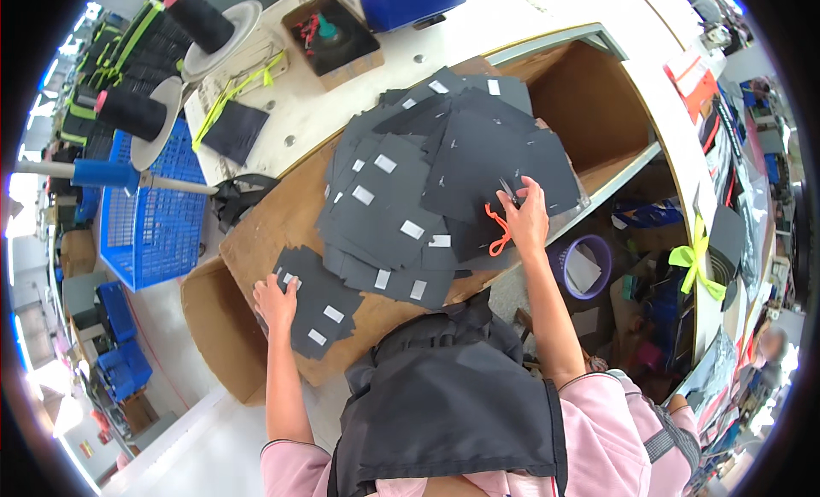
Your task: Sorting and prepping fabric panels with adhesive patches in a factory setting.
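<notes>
Dark grey fabric pieces (384,228) with small white labels lie in a wide overlapping pile on a brown cardboard surface (256,219) before me. My right hand (528,217) is closed on small thread snips (507,189), their metal blades pointing away over the pile's right side. An orange cord loop (497,234) hangs from the snips. On the near left, my left hand (275,302) rests on a smaller stack of the same dark pieces (312,313), its fingers stretched out near a white label. Part of that stack is hidden under the hand.
A white machine table (342,104) stands behind, carrying black thread cones (196,23), a small tray (333,44) and a blue bin (410,3). A blue basket (158,215) is at the left. Right of me are an open cardboard recess (589,95) and a purple bin (588,266).
</notes>
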The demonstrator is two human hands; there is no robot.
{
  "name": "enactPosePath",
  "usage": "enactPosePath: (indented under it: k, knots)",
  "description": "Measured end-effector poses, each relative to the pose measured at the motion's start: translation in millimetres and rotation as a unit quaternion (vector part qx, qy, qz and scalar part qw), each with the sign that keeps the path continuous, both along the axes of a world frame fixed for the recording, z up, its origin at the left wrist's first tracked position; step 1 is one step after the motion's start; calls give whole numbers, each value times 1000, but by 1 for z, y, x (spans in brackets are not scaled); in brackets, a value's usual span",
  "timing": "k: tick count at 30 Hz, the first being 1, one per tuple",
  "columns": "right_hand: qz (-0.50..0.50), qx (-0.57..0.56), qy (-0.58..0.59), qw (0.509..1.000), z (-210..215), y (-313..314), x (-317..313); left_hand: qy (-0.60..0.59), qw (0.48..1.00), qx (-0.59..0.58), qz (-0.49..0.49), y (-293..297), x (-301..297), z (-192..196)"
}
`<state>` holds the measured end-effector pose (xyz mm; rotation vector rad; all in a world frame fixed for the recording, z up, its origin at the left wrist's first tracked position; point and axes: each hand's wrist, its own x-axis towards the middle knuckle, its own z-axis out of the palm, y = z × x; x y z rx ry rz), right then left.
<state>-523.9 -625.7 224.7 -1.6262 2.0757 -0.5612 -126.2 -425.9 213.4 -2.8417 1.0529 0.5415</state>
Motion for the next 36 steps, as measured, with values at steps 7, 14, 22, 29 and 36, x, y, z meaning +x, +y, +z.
enactPosePath:
  k: [7, 14, 22, 29, 36]
  knots:
    - [-117, 55, -115, 985, -23, -21, -10, -35, 936, -334, -106, -66, -64, 30]
    - [161, -201, -95, 962, 51, 19, 19, 696, 644, -305, 90, -142, -170, 83]
    - [505, -193, -8, 841, 54, 98, 21, 787, 576, -161, 154, -146, -129, 52]
    - [489, 0, -188, 852, 81, 87, 18, 669, 716, -184, 80, -128, -145, 76]
    - [292, -127, -218, 923, 93, 67, 48, 692, 686, -202, 101, -112, -157, 122]
